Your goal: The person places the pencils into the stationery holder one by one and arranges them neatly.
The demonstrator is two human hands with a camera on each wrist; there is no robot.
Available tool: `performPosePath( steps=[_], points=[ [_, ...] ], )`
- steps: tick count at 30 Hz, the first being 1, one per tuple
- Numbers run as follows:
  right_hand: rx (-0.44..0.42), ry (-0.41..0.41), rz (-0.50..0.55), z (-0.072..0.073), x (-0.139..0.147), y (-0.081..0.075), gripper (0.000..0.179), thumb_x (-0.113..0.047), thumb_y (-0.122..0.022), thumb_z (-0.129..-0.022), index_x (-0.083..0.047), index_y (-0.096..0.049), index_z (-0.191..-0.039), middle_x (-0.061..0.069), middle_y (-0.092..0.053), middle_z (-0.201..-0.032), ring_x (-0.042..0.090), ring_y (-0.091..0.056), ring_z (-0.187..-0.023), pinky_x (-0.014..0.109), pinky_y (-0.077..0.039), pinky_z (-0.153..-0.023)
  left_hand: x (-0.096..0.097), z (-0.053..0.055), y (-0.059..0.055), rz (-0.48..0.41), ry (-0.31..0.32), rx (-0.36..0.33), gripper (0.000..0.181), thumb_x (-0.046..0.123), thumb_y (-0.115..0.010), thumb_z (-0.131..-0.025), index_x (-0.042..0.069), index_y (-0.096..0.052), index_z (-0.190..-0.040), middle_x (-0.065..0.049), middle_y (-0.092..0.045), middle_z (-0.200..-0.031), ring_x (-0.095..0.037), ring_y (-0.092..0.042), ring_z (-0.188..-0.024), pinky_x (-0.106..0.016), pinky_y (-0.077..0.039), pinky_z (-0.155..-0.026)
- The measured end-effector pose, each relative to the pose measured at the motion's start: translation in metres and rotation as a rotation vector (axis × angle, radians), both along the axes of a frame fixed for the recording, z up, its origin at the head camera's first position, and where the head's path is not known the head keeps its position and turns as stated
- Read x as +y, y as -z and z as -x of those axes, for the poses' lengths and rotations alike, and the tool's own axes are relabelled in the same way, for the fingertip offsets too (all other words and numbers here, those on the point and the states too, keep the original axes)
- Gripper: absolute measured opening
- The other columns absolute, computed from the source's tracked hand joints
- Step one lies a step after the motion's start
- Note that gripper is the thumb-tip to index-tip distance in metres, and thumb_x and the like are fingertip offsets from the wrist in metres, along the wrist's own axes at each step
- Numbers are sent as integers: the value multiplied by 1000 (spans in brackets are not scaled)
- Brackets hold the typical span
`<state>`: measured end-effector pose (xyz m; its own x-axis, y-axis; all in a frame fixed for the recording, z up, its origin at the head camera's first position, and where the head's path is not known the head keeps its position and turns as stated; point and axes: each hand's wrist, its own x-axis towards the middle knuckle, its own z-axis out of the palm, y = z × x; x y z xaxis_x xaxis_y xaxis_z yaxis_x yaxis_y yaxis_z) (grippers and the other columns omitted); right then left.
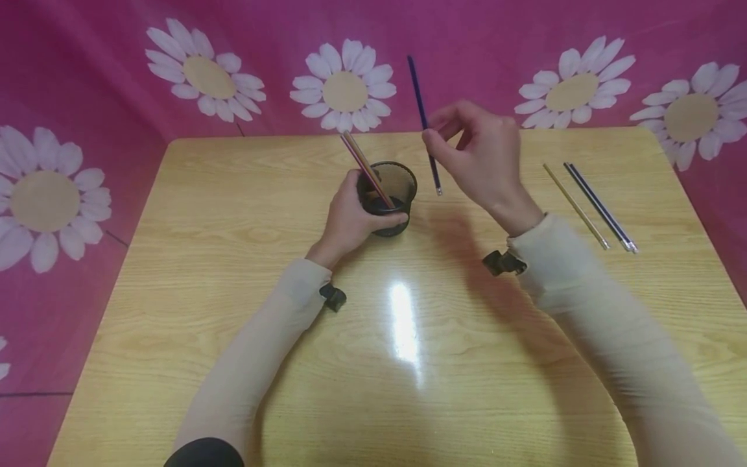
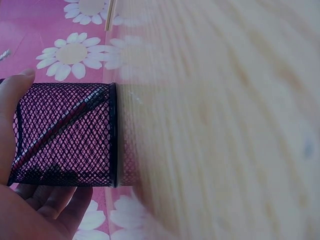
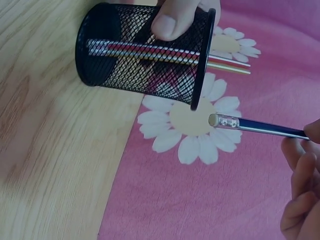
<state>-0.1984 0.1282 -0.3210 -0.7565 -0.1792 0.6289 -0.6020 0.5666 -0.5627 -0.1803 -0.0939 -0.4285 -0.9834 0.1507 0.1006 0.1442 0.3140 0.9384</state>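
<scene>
My left hand (image 1: 348, 217) grips a black mesh pencil cup (image 2: 65, 135) standing upright on the table, thumb on the near side and fingers around the back. Inside the cup lean a reddish pencil and a gold pencil (image 1: 366, 165), their upper ends above the rim. To the right of the cup, my right hand (image 1: 481, 149) pinches a dark blue pencil (image 1: 417, 91) between thumb and fingertips. That pencil is held nearly upright in the air, its eraser end (image 3: 222, 121) down and apart from the cup's rim.
On the table's right side lie a gold pencil (image 1: 574, 204) and dark pencils (image 1: 601, 207) side by side, eraser ends toward me. The wooden table (image 1: 350, 389) meets a pink cloth with white daisies (image 1: 344, 91) behind it. A dark wrist mount (image 1: 503, 262) sits at the right cuff.
</scene>
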Motion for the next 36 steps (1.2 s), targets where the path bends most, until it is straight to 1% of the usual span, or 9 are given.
performPosePath(
  steps=[5,12,16,21,25,29,33,36],
  points=[
    [19,-29,38,1,-8,1,17,-15,-78,-99,1,-80,-105,11,-79,-87,2,-53,-59,16,-39,-56,1,0,0,8,-4,5,85,18,-104,-76,3,-50,-141,-11,-64,-132,-24,-63,-124,-30,-50,-108],
    [58,-81,67,1,-19,2,17,-13,-79,-97,3,-79,-105,11,-80,-87,2,-51,-56,16,-38,-53,1,-1,-1,5,-3,7,86,16,-104,-76,2,-50,-142,-15,-64,-135,-25,-63,-124,-32,-50,-109],
    [60,-92,73,0,-26,4,16,-12,-79,-96,2,-79,-103,10,-80,-85,8,-54,-55,15,-38,-53,0,0,-1,3,-1,6,86,16,-104,-76,3,-50,-142,-16,-64,-135,-24,-64,-123,-31,-50,-109],
    [-7,-84,43,1,-33,11,14,-12,-77,-98,0,-78,-105,9,-80,-86,15,-56,-55,18,-38,-53,0,1,-1,28,-5,19,83,18,-104,-75,3,-52,-138,-14,-66,-132,-23,-65,-121,-30,-50,-107],
    [-66,-79,-7,2,-36,17,14,-13,-78,-98,-1,-78,-107,9,-81,-88,15,-56,-56,19,-37,-53,0,1,0,30,0,17,80,20,-104,-77,4,-51,-136,-12,-66,-130,-24,-65,-121,-31,-50,-106],
    [-128,-58,-63,3,-36,22,15,-15,-76,-100,-3,-79,-108,8,-81,-90,16,-57,-56,21,-36,-54,0,1,-1,30,2,14,80,20,-103,-77,4,-51,-135,-13,-66,-130,-25,-65,-121,-31,-50,-106],
    [-185,-34,-121,5,-37,24,15,-18,-73,-102,-5,-78,-109,7,-82,-92,17,-58,-58,22,-36,-56,0,2,-1,45,-6,7,81,22,-104,-76,4,-51,-135,-12,-66,-131,-23,-63,-121,-31,-49,-106],
    [-211,-31,-152,6,-38,26,16,-19,-73,-102,-6,-78,-109,7,-82,-94,15,-57,-58,25,-37,-58,0,2,-1,51,-9,5,81,22,-104,-76,4,-51,-135,-10,-66,-129,-23,-63,-121,-32,-49,-107]
  ],
)
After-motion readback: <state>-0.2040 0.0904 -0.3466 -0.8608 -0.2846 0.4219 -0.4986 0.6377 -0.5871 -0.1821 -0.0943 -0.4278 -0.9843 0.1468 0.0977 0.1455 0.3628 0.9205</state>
